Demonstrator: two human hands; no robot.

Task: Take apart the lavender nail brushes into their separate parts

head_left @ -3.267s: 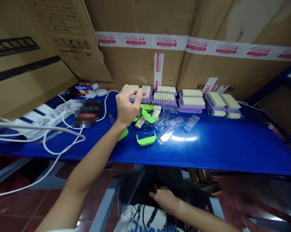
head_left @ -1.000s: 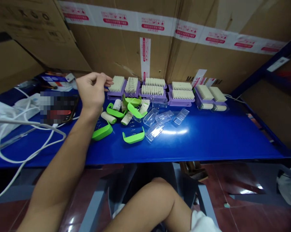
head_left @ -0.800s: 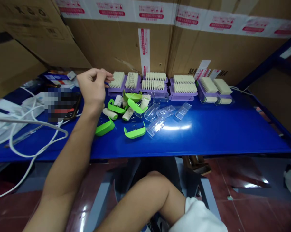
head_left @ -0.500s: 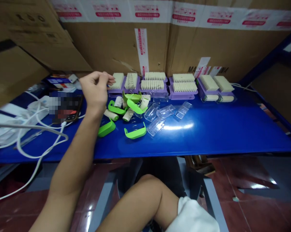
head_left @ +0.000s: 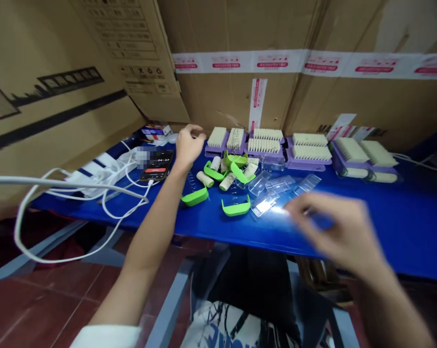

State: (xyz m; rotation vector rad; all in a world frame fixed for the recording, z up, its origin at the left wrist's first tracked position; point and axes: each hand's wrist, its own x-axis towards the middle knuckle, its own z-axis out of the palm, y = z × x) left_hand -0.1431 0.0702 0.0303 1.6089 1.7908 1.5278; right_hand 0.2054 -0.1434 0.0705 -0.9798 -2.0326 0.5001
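Note:
My left hand (head_left: 188, 147) is at the left end of the row of purple holders, its fingers curled with thumb and forefinger close together. Anything between them is too small to make out. Beside it stands a purple holder with a cream ridged block (head_left: 217, 137); dark fine marks cover the neighbouring block (head_left: 235, 138). My right hand (head_left: 336, 229), blurred, hovers over the front of the table. Its thumb and forefinger bend into a ring, tips meeting; what they hold, if anything, is unclear. Between the hands lie green curved clips (head_left: 236, 208), cream rolls (head_left: 205, 179) and clear plastic covers (head_left: 264, 203).
More purple holders with cream blocks (head_left: 352, 150) line the back of the blue table (head_left: 396, 222). A phone (head_left: 156, 166) on a white cable lies left, beside a power strip (head_left: 98, 171). Cardboard boxes (head_left: 218, 101) wall the back and left.
My right hand has risen from my lap to above the table's front. The view has swung left, and my left hand stays near the leftmost holder.

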